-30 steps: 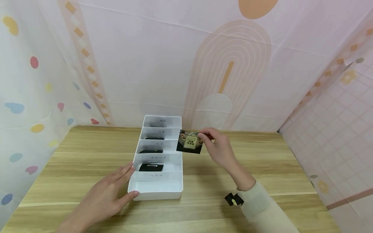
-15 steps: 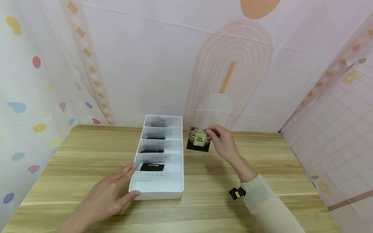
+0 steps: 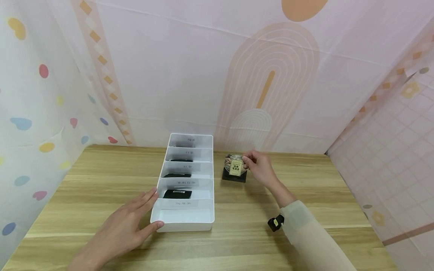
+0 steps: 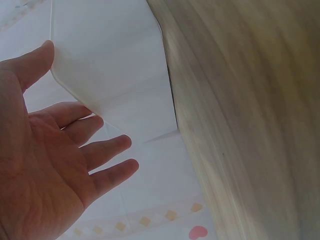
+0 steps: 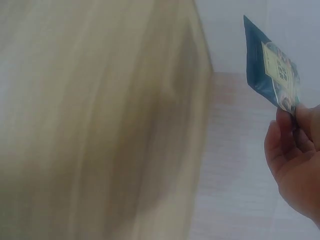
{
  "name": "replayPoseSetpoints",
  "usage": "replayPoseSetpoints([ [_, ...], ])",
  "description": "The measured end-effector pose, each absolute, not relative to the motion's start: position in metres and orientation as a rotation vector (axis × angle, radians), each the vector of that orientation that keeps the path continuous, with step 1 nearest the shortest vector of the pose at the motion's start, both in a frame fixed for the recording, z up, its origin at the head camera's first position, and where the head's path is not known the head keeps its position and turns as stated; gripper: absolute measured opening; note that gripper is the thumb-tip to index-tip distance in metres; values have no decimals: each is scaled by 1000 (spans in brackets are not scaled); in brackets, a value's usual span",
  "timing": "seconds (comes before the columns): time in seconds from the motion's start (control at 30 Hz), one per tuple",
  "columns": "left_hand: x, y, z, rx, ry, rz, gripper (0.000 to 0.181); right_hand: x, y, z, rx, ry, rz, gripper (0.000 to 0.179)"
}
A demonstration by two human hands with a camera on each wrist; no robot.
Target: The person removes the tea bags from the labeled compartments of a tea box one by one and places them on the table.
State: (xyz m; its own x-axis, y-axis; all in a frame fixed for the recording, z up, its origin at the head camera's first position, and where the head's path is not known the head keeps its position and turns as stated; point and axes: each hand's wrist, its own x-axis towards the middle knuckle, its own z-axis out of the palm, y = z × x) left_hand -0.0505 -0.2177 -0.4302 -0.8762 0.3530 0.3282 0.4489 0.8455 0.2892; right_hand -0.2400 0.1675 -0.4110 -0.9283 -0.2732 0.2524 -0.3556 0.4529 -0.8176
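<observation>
My right hand [image 3: 262, 168] pinches a black tea sachet [image 3: 235, 167] by its upper right corner, to the right of a white divided box [image 3: 183, 227]. The sachet bears a pale yellow label with dark characters over a picture. In the right wrist view the sachet [image 5: 272, 70] sticks out from between thumb and fingers, seen at a slant. My left hand [image 3: 123, 222] touches the box's near left corner, its fingers along the left side and its thumb at the front. From the left wrist, the left hand [image 4: 55, 160] shows fingers slightly bent against the box wall [image 4: 115, 65].
Most of the box's compartments hold dark packets, such as the black packet [image 3: 177, 194] in the second from the front; the dividers carry printed labels. Under everything is a wood-grain table [image 3: 237, 241]. A patterned cloth [image 3: 169, 75] hangs close behind the box.
My right hand has carried the sachet rightward, away from the box's right edge. Its lower edge has since dropped slightly and the sachet tilts back. My left hand keeps its place at the box.
</observation>
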Motion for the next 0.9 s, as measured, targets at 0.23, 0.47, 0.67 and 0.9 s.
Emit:
replayPoseSetpoints([
  [0.23,-51,-218,-430,-613,-2754,-515,76,-245,168,-425,490,-2677,1531,10],
  [0.47,-50,-218,-430,-610,-2762,-521,77,-251,170,-435,494,-2729,1507,9],
  [0.67,-50,-218,-429,-610,-2758,-525,77,-255,170,-443,497,-2788,1469,7],
  [0.9,-50,-217,-428,-605,-2773,-533,78,-258,171,-450,521,-2818,1391,9],
])
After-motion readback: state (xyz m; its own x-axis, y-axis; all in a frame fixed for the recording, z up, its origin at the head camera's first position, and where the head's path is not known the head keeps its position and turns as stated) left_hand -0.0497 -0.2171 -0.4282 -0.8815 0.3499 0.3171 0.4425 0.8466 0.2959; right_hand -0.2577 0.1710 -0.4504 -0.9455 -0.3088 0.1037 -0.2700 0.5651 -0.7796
